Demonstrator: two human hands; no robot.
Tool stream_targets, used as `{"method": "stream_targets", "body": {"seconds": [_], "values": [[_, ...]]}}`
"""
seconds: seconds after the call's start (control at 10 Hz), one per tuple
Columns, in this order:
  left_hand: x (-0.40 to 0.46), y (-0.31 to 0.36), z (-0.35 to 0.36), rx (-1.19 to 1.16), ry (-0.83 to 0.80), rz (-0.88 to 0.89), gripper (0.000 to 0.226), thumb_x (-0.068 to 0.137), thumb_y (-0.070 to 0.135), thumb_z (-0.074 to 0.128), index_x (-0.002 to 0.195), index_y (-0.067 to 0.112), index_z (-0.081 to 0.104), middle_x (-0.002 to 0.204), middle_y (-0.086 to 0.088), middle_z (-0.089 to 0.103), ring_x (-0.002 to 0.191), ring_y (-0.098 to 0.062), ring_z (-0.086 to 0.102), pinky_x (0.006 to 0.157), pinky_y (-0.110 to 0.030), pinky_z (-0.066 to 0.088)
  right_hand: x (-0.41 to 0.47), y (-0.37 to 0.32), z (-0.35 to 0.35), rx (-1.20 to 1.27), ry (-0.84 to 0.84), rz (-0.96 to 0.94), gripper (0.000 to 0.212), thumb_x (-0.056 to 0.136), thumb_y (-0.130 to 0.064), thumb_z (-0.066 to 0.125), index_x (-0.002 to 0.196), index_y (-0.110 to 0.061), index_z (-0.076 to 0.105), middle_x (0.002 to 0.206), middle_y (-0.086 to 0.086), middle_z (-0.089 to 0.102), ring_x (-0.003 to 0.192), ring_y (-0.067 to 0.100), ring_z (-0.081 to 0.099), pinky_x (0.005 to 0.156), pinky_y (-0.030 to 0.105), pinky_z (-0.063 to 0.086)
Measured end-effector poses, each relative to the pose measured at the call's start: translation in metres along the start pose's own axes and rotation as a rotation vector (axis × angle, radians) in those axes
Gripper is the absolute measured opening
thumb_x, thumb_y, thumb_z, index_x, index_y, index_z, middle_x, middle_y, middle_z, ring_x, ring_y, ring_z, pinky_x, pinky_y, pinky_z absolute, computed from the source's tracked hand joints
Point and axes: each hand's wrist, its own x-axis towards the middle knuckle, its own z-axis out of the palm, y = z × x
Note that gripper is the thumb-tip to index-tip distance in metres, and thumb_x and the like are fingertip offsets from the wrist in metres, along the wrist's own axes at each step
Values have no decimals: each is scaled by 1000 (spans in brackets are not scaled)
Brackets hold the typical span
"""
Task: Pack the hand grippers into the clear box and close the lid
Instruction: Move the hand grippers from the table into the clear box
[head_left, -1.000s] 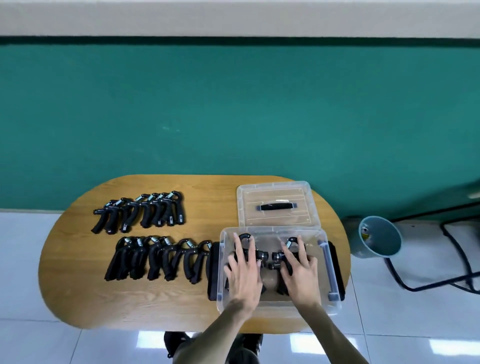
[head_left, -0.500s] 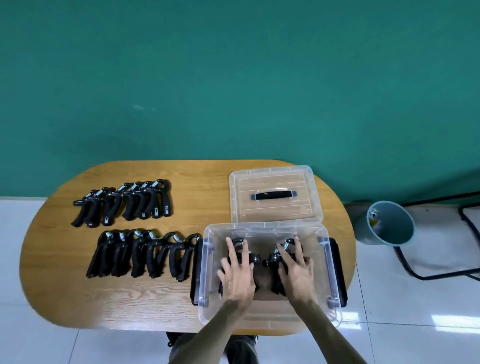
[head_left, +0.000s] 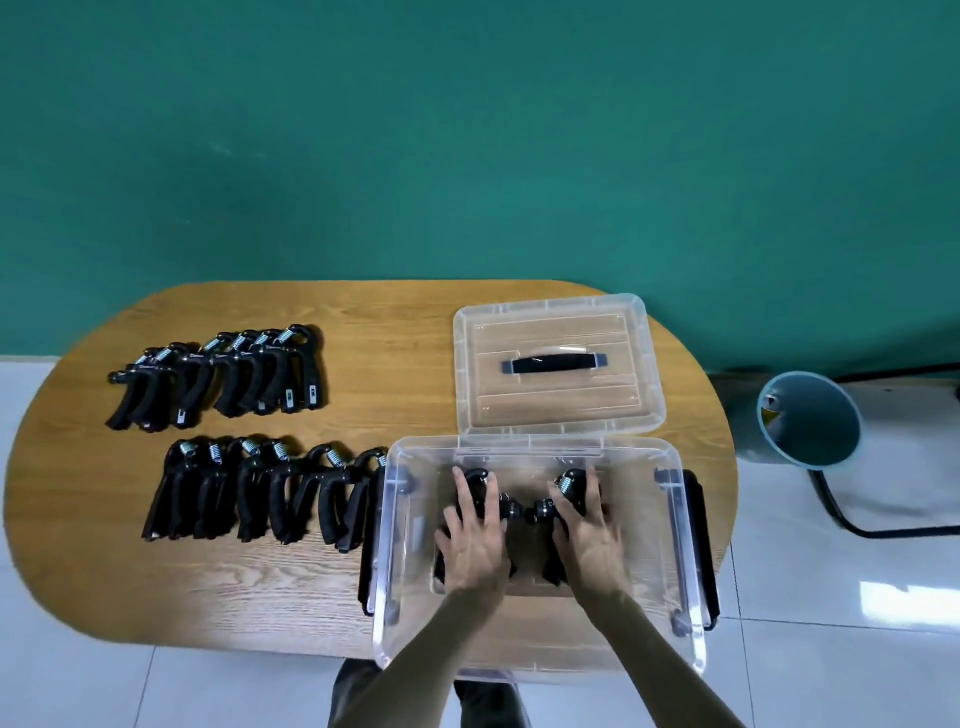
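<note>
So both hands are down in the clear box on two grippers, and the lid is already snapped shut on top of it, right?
Not quite. The lid is off: it lies flat on the table just behind the clear box, as the head view shows. The rest holds: the left hand and right hand are both inside, each on one of the two grippers.

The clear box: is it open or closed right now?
Open. The clear box has no cover; its lid lies flat on the table behind it, handle up.

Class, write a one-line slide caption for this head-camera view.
Both hands, left and right, place hand grippers inside the clear box; lid lies behind.
</note>
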Motion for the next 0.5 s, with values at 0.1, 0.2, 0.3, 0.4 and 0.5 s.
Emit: {"method": "stream_targets", "body": {"seconds": [0.1,0.2,0.3,0.4,0.5], "values": [[3,-1,10,34,57,-9,82,104,20,51,161,28,-7,161,-17,-33,108,-21,44,79,-33,39,1,-4,4,-104,-46,41,64,103,-24,43,148,-53,8,160,1,-33,136,45,35,106,54,42],[5,0,3,29,28,-26,93,85,14,73,161,22,20,166,-25,4,85,-14,48,66,-25,30,1,-9,2,-174,-116,73,80,99,-16,52,154,-48,4,156,8,-41,130,44,38,101,51,45],[-1,-1,2,73,8,-4,101,85,-11,52,161,25,-5,162,-22,-27,96,-17,47,70,-25,31,0,-13,-5,-189,-171,93,85,98,-7,49,155,-49,1,152,8,-47,130,44,33,101,48,47],[0,-1,2,73,30,-48,114,75,-17,58,162,25,-3,164,-24,-18,84,-14,42,64,-25,32,-4,-16,-6,-224,-142,48,55,105,-44,24,154,-51,1,155,12,-41,127,46,36,95,47,53],[2,-5,8,90,40,-57,119,72,-14,68,162,25,2,166,-26,-5,79,-12,34,61,-24,30,0,-3,4,-306,-114,93,98,72,-46,-47,155,-48,5,163,20,-17,112,46,50,82,44,59]]}}
